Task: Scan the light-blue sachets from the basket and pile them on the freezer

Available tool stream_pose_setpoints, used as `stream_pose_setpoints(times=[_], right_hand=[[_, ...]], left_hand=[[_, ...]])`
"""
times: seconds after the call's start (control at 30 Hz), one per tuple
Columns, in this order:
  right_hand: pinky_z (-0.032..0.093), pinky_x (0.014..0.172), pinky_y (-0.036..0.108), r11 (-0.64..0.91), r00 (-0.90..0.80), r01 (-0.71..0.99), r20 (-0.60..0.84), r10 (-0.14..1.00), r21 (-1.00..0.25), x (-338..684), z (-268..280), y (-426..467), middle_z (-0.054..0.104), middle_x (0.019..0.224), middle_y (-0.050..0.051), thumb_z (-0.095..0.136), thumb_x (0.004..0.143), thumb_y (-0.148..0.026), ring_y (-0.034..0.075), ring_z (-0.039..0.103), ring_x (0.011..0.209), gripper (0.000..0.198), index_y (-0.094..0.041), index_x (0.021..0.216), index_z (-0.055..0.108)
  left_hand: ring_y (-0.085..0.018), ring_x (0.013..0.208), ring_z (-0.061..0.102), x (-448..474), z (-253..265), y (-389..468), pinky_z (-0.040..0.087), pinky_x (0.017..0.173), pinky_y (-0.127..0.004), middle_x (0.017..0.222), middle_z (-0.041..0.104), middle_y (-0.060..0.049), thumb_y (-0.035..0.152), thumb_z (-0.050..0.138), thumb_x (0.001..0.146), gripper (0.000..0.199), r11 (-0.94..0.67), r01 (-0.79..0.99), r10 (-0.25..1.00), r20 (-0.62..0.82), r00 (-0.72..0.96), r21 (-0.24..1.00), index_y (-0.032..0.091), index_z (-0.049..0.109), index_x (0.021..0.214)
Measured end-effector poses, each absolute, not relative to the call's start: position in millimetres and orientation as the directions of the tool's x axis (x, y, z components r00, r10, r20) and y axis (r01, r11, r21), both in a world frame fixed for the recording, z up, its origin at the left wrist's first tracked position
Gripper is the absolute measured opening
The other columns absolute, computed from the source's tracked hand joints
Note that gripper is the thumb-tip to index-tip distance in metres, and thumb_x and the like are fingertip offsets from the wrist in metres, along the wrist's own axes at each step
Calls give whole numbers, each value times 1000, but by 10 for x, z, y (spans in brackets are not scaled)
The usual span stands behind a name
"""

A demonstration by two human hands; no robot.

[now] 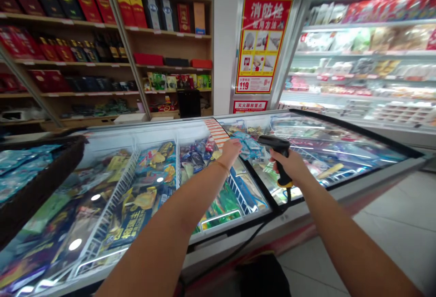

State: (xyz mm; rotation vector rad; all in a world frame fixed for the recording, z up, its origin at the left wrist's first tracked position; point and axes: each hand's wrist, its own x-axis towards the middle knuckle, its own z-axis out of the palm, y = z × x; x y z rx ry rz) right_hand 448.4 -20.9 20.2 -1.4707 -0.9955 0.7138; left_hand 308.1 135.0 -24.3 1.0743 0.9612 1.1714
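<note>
Over a freezer (374, 181), the right hand (293, 165) curls its fingers round a scanner (275, 142), seemingly to face the packet (251, 146) by the left hand (231, 150), whose finger grip is unclear.

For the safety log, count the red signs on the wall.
2: the large sign beyond the freezer, and the smaller sign directly below it, its lower part possibly hidden.

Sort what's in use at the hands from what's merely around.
In use:
- scanner, in the right hand
- blue packets, by the left hand; grip unclear
- freezer beneath

Merely around:
- boxes on shelves
- red-and-yellow poster
- dark-rimmed tray
</note>
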Motion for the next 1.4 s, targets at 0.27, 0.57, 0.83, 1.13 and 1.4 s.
stream_pose_setpoints(times=[0.27,0.57,0.83,1.13,1.4], right_hand=[[42,36,21,75,288,141,113,951,-987,3642,244,37,65,59,1,74,80,-30,9,52,36,21,-17,78,58],[42,35,22,143,31,114,147,989,-983,2236,299,325,63,61,0,72,82,-26,10,54,38,20,-18,77,55],[42,37,22,136,-65,75,131,989,-988,1651,19,373,63,59,-1,74,80,-32,10,53,37,23,-18,79,56],[43,37,23,52,-55,27,51,997,-998,1834,-139,328,64,62,2,75,79,-35,11,54,38,26,-16,82,58],[42,37,22,74,-101,71,67,993,-995,1790,-114,267,64,62,1,76,78,-37,10,54,37,27,-17,84,58]], left_hand=[[-17,69,65,1814,-39,1424,52,67,-29,80,70,-7,9,73,66,21,-69,12,993,69,-98,998,15,72,86],[-20,75,65,-676,471,1409,53,78,-34,89,71,-9,13,57,77,30,-133,409,810,337,-481,903,13,71,103],[-40,124,54,-2236,642,1001,40,106,-54,127,61,-25,23,62,81,40,256,850,655,565,-502,459,12,64,118],[-48,137,41,-2551,471,975,30,108,-63,140,54,-30,53,56,85,61,544,776,722,292,-627,321,10,61,128],[-46,134,42,-2428,597,920,30,107,-62,143,49,-32,54,55,86,67,553,803,756,272,-596,222,-1,62,125]])
